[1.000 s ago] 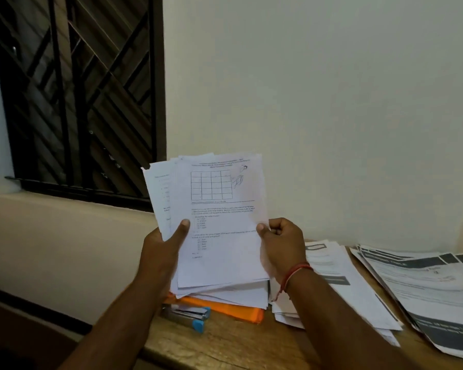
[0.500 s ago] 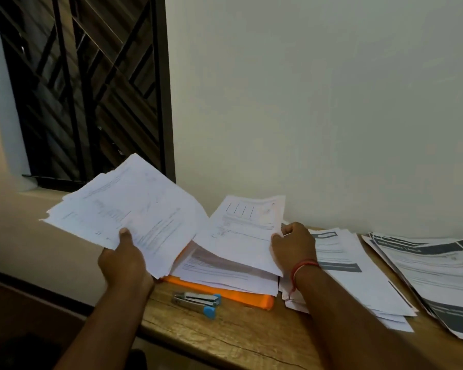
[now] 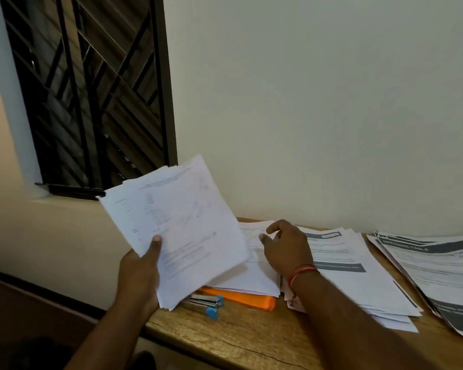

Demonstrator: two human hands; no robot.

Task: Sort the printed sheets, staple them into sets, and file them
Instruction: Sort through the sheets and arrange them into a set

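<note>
— Where are the sheets now?
— My left hand [image 3: 139, 273] grips a bundle of sheets [image 3: 177, 222], thumb on top, tilted and raised above the worktop [image 3: 225, 335].
— And the other hand?
— My right hand [image 3: 286, 247] is over the pile [image 3: 254, 279], fingers loose, gripping nothing; I cannot tell whether it touches the paper. The pile lies on an orange folder [image 3: 254, 300]. A stapler [image 3: 206, 303] lies just right of my left wrist, beside the folder. Another stack [image 3: 358, 276] lies right of my right wrist.
</note>
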